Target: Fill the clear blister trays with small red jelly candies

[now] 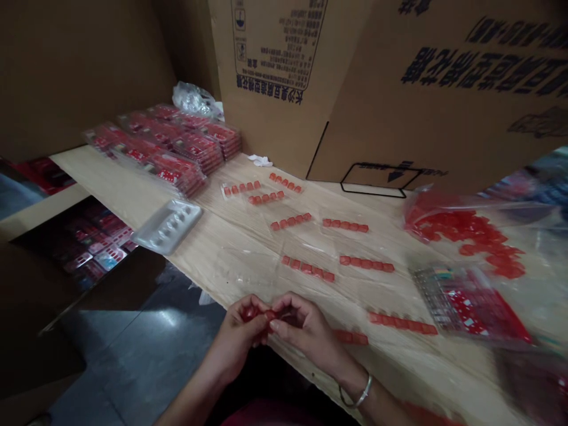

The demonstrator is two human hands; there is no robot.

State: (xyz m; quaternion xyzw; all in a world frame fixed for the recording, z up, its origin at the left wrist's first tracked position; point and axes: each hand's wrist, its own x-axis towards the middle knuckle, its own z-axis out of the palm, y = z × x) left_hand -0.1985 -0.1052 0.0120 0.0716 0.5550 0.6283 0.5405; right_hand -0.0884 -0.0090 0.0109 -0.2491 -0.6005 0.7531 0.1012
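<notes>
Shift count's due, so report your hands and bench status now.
Left hand and right hand both pinching red cube strip. Second red strip on the wooden table beside right hand.

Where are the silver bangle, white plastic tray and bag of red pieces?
Silver bangle [361, 393], head view, on its band.
White plastic tray [167, 226], head view, on its moulded middle.
Bag of red pieces [465, 236], head view, on its lower middle.

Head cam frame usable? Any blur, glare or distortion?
Head view: motion blur smears the clear plastic bag of red cubes at right; glare shines on the grey floor; the pale wooden table bows from wide-angle distortion; corners fall dark.
</notes>
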